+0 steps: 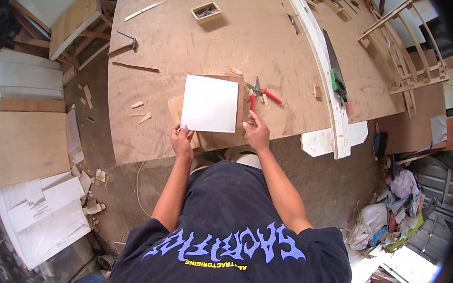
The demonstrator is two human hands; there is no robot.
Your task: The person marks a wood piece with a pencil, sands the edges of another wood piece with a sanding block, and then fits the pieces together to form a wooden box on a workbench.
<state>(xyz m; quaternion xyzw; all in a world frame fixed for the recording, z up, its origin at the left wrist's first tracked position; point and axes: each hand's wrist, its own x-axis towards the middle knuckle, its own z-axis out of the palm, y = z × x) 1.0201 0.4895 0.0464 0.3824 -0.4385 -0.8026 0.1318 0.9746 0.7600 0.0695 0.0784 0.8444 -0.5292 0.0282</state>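
A white square panel (210,104) lies over some pieces of brown board at the table's near edge. My left hand (182,141) pinches the panel's lower left corner, thumb on top. My right hand (256,133) is just off the panel's right side, its fingers loosely bent and apart, with nothing seen in it. Its fingertips are close to one red handle of the pincer-like cutting tool (255,91); whether they touch it cannot be made out. The tool lies with its handles spread among wood scraps.
A hammer (132,43) and a small wooden box of nails (205,13) lie farther off on the table (154,96). To the right, a long white strip (322,58) crosses the table beside a green-handled saw (338,84). A slatted wooden frame (409,55) stands beyond.
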